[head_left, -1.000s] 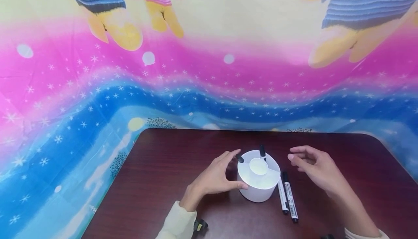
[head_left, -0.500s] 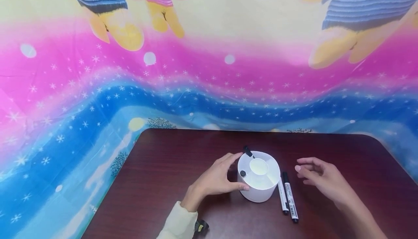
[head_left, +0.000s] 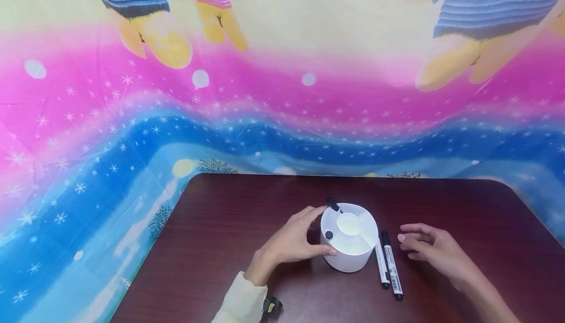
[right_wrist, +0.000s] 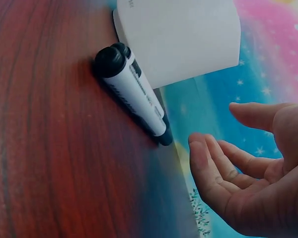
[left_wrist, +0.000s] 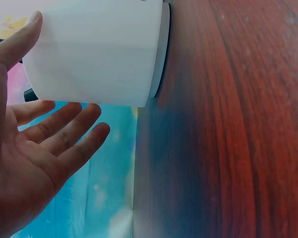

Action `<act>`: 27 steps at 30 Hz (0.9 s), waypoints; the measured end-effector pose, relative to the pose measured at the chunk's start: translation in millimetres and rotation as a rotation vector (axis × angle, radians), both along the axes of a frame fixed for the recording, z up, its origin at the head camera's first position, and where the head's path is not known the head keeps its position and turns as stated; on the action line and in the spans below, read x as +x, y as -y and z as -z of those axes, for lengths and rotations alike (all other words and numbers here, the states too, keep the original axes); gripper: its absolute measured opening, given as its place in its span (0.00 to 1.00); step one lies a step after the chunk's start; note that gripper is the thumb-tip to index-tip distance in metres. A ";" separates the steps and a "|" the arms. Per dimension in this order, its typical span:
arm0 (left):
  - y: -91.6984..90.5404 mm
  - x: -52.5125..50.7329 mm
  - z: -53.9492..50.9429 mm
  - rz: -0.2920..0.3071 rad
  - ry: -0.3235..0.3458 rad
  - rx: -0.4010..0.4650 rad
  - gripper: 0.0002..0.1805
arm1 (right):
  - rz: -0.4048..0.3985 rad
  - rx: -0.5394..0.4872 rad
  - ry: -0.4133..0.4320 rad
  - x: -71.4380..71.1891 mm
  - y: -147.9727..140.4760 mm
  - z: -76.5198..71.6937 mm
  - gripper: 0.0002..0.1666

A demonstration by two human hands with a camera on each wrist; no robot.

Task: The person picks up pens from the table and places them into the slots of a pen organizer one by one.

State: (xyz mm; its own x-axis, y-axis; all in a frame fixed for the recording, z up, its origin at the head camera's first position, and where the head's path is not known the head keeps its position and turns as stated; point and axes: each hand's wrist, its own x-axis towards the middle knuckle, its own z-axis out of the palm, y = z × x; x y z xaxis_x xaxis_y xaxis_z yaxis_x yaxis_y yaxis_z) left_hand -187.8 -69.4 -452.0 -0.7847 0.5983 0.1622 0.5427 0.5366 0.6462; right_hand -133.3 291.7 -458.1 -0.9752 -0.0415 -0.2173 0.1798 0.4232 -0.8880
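A round white pen holder (head_left: 350,259) with a cup in its middle and divided compartments stands upright on the table. My left hand (head_left: 293,237) holds its left side, thumb on the front wall and fingertips towards the back. The left wrist view shows the thumb on the white wall (left_wrist: 94,54) and the fingers along its edge. One black-capped marker (head_left: 333,204) leans out at the back left; another black end (head_left: 328,235) shows at the left. Beside the holder lie two whiteboard markers (head_left: 393,269). My right hand (head_left: 434,249) hovers right of them, fingers loosely bent, holding nothing.
The dark red-brown wooden table (head_left: 238,215) has rounded far corners. Behind it hangs a colourful cloth (head_left: 282,97) with bears and snowflakes. A small black object (head_left: 272,306) shows by the left sleeve (head_left: 243,298).
The holder has turned counterclockwise, carrying its markers from the back round towards the left. My right hand has drawn back slightly to the right and down. The two markers on the table stay put.
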 end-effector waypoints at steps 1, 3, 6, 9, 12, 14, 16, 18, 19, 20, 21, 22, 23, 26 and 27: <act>0.2 -0.2 -0.1 -0.001 -0.001 0.000 0.52 | 0.001 0.001 0.004 -0.6 0.0 1.0 0.38; 0.4 -0.5 -0.3 -0.002 -0.006 -0.001 0.52 | 0.001 -0.002 0.008 -1.5 -0.1 2.8 0.38; 0.5 -0.8 -0.4 -0.001 -0.014 0.000 0.52 | -0.005 -0.012 0.016 -2.5 0.1 5.7 0.37; 0.6 -0.8 -0.6 -0.001 -0.018 0.003 0.51 | -0.015 -0.013 0.026 -3.6 0.3 9.2 0.35; 0.5 -0.6 -0.7 -0.001 -0.016 0.005 0.52 | -0.029 -0.010 0.041 -4.8 1.3 12.9 0.34; 0.4 -0.4 -0.6 0.001 -0.013 0.008 0.52 | -0.034 -0.003 0.060 -5.5 2.8 15.2 0.33; 0.2 -0.3 -0.5 0.005 -0.014 0.011 0.52 | -0.032 0.008 0.086 -6.4 5.0 17.1 0.33; -0.1 -0.3 -0.4 0.008 -0.017 0.011 0.52 | -0.031 0.027 0.104 -6.8 7.4 18.6 0.34; -0.1 -0.1 -0.3 0.008 -0.018 0.011 0.52 | -0.028 0.040 0.110 -6.7 8.7 19.2 0.35; -0.1 0.0 -0.2 0.008 -0.019 0.011 0.52 | -0.022 0.051 0.113 -6.8 10.1 20.0 0.35; -0.1 0.2 -0.1 0.007 -0.020 0.010 0.52 | -0.018 0.066 0.112 -7.0 11.4 20.5 0.36; -0.1 0.4 0.0 0.005 -0.019 0.009 0.52 | -0.011 0.082 0.110 -7.1 12.9 21.1 0.37; 0.0 0.6 0.0 0.005 -0.019 0.009 0.52 | -0.009 0.103 0.100 -7.5 14.2 21.8 0.37; 0.0 1.1 -0.1 0.002 -0.019 0.007 0.52 | 0.008 0.155 0.076 -9.5 17.7 24.3 0.37; 0.0 1.2 -0.2 0.001 -0.019 0.006 0.52 | 0.009 0.170 0.068 -10.3 18.4 24.9 0.37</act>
